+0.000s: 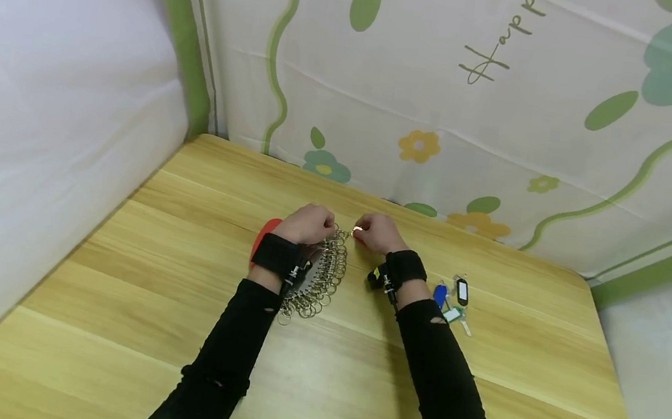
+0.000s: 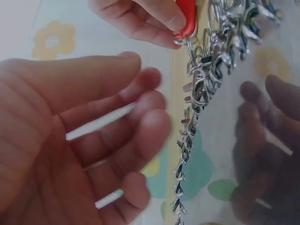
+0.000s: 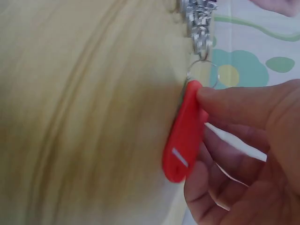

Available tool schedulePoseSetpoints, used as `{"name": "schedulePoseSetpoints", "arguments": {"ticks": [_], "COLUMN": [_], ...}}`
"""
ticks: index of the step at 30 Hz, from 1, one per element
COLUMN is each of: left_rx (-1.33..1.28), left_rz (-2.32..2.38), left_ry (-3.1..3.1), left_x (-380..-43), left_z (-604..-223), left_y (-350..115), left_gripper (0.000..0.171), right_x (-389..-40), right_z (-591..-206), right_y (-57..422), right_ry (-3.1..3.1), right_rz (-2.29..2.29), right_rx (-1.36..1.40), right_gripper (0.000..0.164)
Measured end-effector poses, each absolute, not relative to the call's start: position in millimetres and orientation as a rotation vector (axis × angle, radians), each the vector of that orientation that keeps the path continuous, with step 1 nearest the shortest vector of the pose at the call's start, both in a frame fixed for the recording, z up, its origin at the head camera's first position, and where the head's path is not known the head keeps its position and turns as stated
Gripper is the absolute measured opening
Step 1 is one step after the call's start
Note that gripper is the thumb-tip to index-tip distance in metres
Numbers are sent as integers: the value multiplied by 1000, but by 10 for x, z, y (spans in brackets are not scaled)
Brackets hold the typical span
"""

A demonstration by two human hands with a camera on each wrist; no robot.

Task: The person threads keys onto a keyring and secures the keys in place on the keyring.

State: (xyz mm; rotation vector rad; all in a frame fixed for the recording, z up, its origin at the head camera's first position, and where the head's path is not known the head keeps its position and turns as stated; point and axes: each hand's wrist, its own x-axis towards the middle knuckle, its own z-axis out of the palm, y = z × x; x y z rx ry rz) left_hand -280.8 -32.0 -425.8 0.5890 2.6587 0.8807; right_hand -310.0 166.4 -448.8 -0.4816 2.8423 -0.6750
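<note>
My right hand (image 1: 379, 233) pinches a red key tag (image 3: 183, 136) between thumb and fingers. A thin split ring (image 3: 203, 74) at the tag's top overlaps the end of a row of metal rings (image 1: 334, 269). These rings line the edge of a shiny, mirror-like plate (image 2: 225, 140), which reflects a hand in the left wrist view. Close beside the rings is my left hand (image 2: 93, 136), its fingers loosely bent with nothing between them. In the head view this hand (image 1: 308, 223) hides part of the plate. Behind its wrist shows a red rounded piece (image 1: 265, 234).
Right of my right wrist lie a blue key tag (image 1: 439, 295), a black key tag (image 1: 462, 290) and a green-edged tag (image 1: 452, 314) with a key (image 1: 466, 324). A flower-printed curtain (image 1: 376, 101) hangs along the back edge of the wooden table (image 1: 162, 271).
</note>
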Motion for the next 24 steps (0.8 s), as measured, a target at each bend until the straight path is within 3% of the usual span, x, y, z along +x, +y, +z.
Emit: {"name": "schedulePoseSetpoints", "arguments": {"ticks": [10,24], "left_rx": [637,832], "left_rz": [905,505], "left_ry": [2639,2743], "left_x": [-2817,-3013], "left_z": [-4236,-4127], "left_y": [-244,-217], "left_gripper": [25,45], "right_x": [-3088,-2955], "right_z": [-4585,-4354], "right_y": [1981,2800], "right_ry": [2842,2866], "right_rz": [-891,-783], "right_rx": [-303,-132], "right_gripper": [22,24]}}
